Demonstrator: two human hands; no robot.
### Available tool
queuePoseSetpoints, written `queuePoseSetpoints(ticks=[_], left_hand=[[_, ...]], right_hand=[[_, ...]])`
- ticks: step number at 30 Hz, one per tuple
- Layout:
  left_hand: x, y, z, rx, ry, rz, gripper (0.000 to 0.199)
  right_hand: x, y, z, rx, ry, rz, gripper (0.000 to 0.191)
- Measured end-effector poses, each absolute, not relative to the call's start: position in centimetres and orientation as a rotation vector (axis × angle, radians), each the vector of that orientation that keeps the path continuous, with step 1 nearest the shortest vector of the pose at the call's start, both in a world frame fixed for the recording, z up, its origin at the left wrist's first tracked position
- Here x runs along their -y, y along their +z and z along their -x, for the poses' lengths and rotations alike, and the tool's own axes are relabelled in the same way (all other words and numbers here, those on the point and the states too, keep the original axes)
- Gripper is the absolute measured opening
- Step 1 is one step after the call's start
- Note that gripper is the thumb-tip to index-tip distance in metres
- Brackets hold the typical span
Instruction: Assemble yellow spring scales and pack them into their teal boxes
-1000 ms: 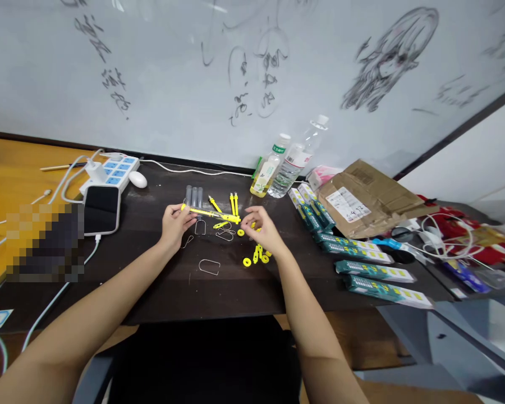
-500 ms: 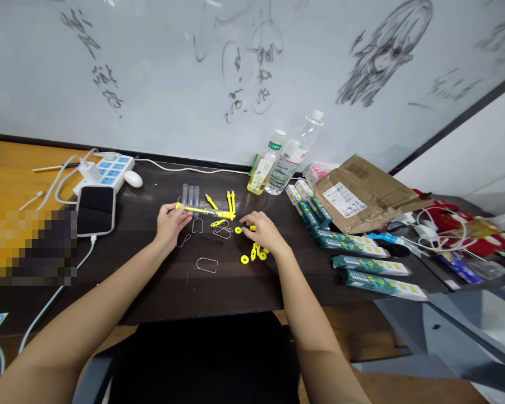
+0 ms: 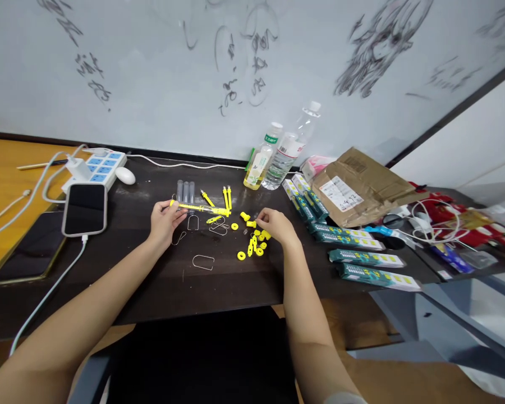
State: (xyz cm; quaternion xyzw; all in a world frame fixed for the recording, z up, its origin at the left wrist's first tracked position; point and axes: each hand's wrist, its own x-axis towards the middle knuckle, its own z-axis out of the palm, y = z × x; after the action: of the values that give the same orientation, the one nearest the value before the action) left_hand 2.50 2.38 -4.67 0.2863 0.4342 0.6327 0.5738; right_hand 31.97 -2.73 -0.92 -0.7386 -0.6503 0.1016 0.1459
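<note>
My left hand (image 3: pixel 163 222) is closed around one end of a spring scale (image 3: pixel 200 208), a clear tube with a yellow rod, held level over the desk. My right hand (image 3: pixel 276 225) has thumb and fingers pinched together above small yellow parts (image 3: pixel 251 224); whatever is between the fingertips is too small to make out. Several yellow rings and clips (image 3: pixel 255 245) lie under and beside that hand. Clear tubes (image 3: pixel 186 192) lie behind the spring scale, with yellow rods (image 3: pixel 227 197) to their right. Bent wire hooks (image 3: pixel 203 262) are scattered in front.
Two bottles (image 3: pixel 261 165) stand by the whiteboard. Teal-and-white boxes (image 3: pixel 366 257) and a cardboard package (image 3: pixel 356 182) fill the right. A phone (image 3: pixel 85 209) on a cable, a power strip (image 3: pixel 105 168) and a white mouse-like object (image 3: pixel 125 175) are at left.
My right hand has moved slightly right, from beside the spring scale's end to the small yellow parts, and its fingers have closed. The left hand still holds the spring scale. The view has shifted a little.
</note>
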Motion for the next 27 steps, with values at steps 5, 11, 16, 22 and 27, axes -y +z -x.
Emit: queuePoseSetpoints(ticks=[5,11,16,22,27], left_hand=[[-2.5,-4.6,-2.4,-1.018,1.495,-0.665,0.018],[-3.0,-3.6,-1.6,-1.015,1.563,-0.58,0.015],[-3.9,-3.1,-0.3,-1.012,1.647,-0.557,0.015],[-4.4,-2.1,1.1,-0.99,1.745,-0.496,0.012],[-4.1,-2.2,0.9,-0.975,1.753,-0.518,0.015]], right_hand=[[2.5,-1.4,-32.4,1.848,0.221,2.228,0.008],[2.7,-1.1,-33.7,1.719,0.198,2.472,0.012],[2.8,-0.6,-33.5,1.743,0.376,2.516,0.02],[2.6,-1.5,-33.3,1.789,0.482,2.484,0.007],[2.2,-2.1,-33.7,1.72,0.296,2.226,0.002]])
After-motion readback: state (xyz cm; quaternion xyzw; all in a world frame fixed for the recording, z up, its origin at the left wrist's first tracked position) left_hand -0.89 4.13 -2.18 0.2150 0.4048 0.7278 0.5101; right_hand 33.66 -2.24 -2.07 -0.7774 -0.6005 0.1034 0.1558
